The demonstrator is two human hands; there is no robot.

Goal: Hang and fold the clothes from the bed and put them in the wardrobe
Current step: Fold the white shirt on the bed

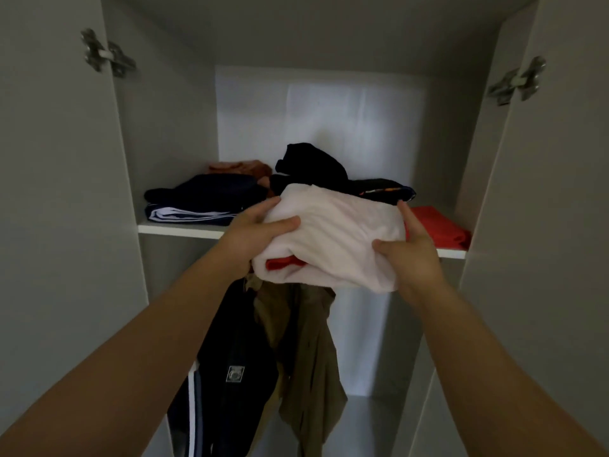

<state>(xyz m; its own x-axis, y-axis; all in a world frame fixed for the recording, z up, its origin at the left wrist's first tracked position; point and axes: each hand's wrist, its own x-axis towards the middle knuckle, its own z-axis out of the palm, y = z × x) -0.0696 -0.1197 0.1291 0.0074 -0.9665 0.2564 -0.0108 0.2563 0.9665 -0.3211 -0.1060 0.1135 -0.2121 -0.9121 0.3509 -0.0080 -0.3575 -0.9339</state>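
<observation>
A folded white garment (336, 232) with a red patch showing at its lower front is held at the front edge of the wardrobe shelf (178, 229). My left hand (253, 232) grips its left end, thumb on top. My right hand (412, 252) grips its right end, thumb over the front and fingers behind. The bundle is partly over the shelf, above the hanging clothes.
On the shelf lie a navy folded pile (204, 199) at left, a black heap (316, 166) at the back, an orange garment (244, 168) and a red folded one (438, 225) at right. Below hang a dark jacket (237, 364) and an olive garment (309, 351). Both doors stand open.
</observation>
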